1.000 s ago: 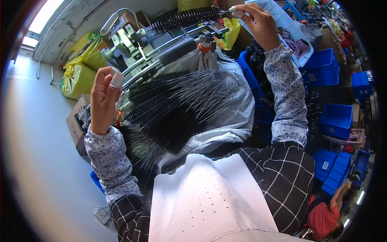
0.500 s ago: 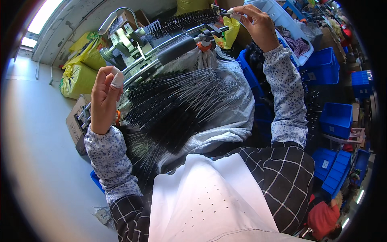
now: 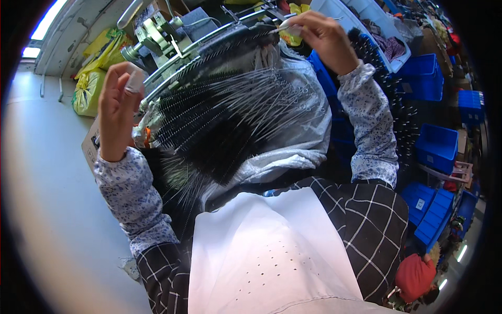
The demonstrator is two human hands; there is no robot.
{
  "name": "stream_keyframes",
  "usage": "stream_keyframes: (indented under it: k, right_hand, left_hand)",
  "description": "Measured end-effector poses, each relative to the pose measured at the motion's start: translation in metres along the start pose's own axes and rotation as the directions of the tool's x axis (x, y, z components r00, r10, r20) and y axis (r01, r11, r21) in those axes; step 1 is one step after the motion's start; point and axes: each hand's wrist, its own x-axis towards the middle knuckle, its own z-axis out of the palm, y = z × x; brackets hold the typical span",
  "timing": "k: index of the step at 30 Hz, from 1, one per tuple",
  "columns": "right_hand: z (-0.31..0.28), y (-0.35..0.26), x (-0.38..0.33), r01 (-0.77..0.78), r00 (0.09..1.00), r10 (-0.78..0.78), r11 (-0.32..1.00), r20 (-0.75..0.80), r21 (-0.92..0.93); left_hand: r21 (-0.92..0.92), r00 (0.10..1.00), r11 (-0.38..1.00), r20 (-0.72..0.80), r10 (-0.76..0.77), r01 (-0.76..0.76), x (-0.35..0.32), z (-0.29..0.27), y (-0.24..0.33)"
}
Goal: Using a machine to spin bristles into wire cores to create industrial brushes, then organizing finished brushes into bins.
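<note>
My right hand [image 3: 325, 39], with a white fingertip cover, pinches the wire end of a black bristle brush [image 3: 230, 44] at the far side. The brush stretches leftward along the metal rails of a small machine [image 3: 159, 39]. Beside the left end of the rails, my left hand [image 3: 116, 104] is closed, its covered thumb against curled fingers; what it holds, if anything, is hidden. Between my arms lies a heap of black brushes [image 3: 204, 112] with twisted wire handles [image 3: 272, 94] ending in loops, spread on a whitish woven sack [image 3: 308, 125].
Yellow bags [image 3: 90, 86] stand against the far left wall. A pale blue crate [image 3: 361, 31] holds cloth at the far right. Blue bins [image 3: 436, 149] line the right side, with more black brushes [image 3: 389, 99] beside my right sleeve. A person in red [image 3: 415, 277] is at lower right.
The brush in my right hand has come down nearer to me, now along the front of the rails. My left hand has shifted slightly left and up in view. The view itself has shifted.
</note>
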Motion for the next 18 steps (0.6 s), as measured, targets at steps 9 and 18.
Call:
stream_keyframes:
  k: [9,18]
  right_hand:
    - [0.076,-0.059,-0.084,-0.356,0.91,0.294,0.915,0.291,0.189]
    - [0.068,-0.075,-0.199,-0.792,0.534,0.809,0.378,0.245,0.479]
  left_hand:
    - [0.51,0.635,0.842,0.712,-0.3,-0.175,0.064,0.087,-0.005]
    - [0.655,0.449,0.713,0.731,-0.514,-0.25,0.088,0.172,-0.079]
